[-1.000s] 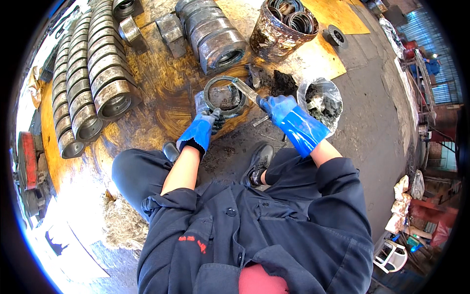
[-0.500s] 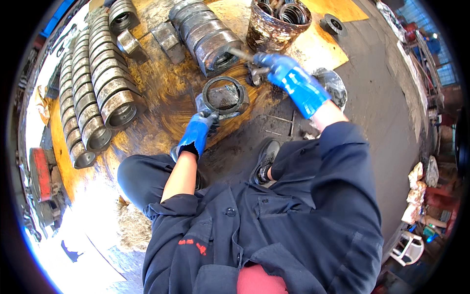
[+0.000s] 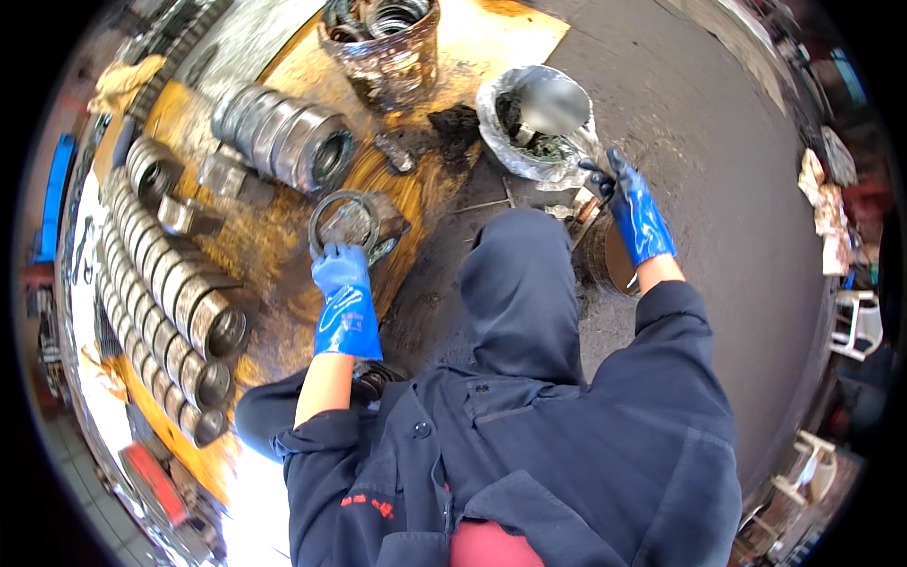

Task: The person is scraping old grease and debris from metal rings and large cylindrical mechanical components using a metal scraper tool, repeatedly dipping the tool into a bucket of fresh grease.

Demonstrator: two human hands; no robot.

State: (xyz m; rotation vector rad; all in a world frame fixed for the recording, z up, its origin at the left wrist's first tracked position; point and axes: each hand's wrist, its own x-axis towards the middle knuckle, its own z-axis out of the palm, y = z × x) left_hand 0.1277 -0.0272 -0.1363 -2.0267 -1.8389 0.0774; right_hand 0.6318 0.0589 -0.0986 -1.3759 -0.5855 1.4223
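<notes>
My left hand (image 3: pixel 341 272), in a blue rubber glove, grips the near edge of a dark metal ring (image 3: pixel 316 228). The ring is tilted up against a greasy metal block (image 3: pixel 391 221) on the oily board. On the right, my right hand (image 3: pixel 635 210), gloved in blue with dark grease on the fingers, has its fingers apart. It is beside the rim of a plastic-lined basin (image 3: pixel 487 106) holding dark, greasy stuff. Below its fingertips, a tool with a brownish handle (image 3: pixel 587 205) lies over a round tin (image 3: pixel 612 253), partly hidden by the hand.
Rows of ribbed metal cylinders (image 3: pixel 203 307) lie along the left. A thicker cylinder (image 3: pixel 283 137) lies farther back beside smaller blocks. A grimy bucket of rings (image 3: pixel 387 74) stands at the far side of the oily wooden board (image 3: pixel 274 255). My raised knee (image 3: pixel 521 283) is between my hands.
My right hand has moved from the thick cylinder to the right, beside the basin, and the rod-like tool is out of its fingers. My left hand stays at the ring. The view has swung right.
</notes>
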